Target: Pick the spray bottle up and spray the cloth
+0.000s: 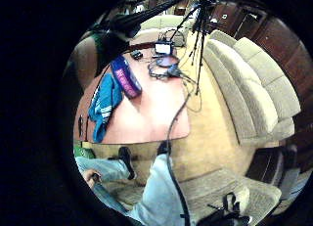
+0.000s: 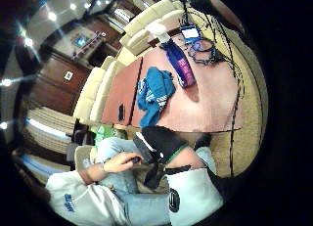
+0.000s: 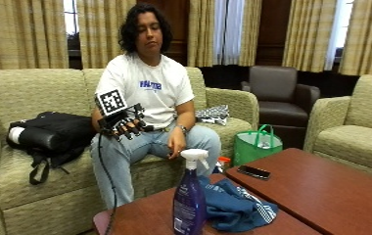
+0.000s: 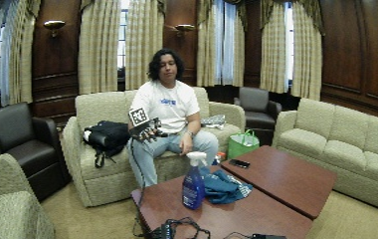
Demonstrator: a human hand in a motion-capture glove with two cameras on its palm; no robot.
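My gloved right hand [image 3: 122, 126] hangs raised above my lap, fingers loosely curled on nothing. The spray bottle [image 3: 189, 196] stands upright on the table [image 3: 316, 191], well ahead of that hand and below it, touching the blue cloth [image 3: 235, 205] heaped beside it. I judge a forward, downward reach comes next.
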